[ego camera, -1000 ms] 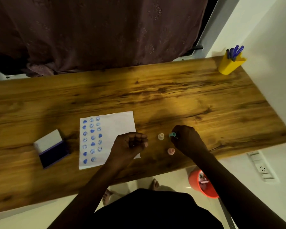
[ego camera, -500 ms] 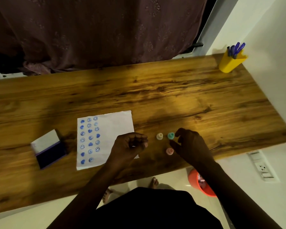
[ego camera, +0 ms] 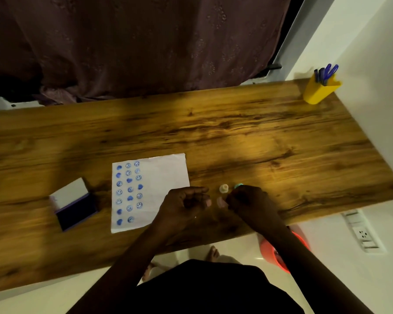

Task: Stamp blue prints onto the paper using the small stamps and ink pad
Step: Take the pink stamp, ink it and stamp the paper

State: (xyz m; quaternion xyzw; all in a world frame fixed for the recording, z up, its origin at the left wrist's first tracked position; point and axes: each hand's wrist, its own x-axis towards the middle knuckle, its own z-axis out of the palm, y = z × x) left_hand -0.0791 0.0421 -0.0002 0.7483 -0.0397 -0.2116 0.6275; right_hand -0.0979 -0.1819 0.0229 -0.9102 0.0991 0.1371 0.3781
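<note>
The white paper (ego camera: 166, 177) lies on the wooden desk (ego camera: 259, 143), with several blue smiley and heart prints in columns on its left half. Left of it sits the ink pad (ego camera: 77, 213), open, its white lid (ego camera: 69, 191) folded back. A cream stamp (ego camera: 223, 188) and a teal stamp (ego camera: 238, 185) stand upright right of the paper. My right hand (ego camera: 250, 202) pinches the blurred pink stamp (ego camera: 220, 201) just in front of them. My left hand (ego camera: 184, 205) rests over the paper's lower right corner, fingers curled, with nothing visible in it.
A yellow pen holder (ego camera: 319, 92) with blue pens stands at the desk's far right corner by the wall. A dark curtain (ego camera: 145, 41) hangs behind the desk. A red bucket (ego camera: 270, 250) sits on the floor under the desk's near edge, below my right arm.
My right hand set down the teal stamp beside the cream one, opened, then closed on the pink stamp and shifted it left. My left hand has stayed curled in place.
</note>
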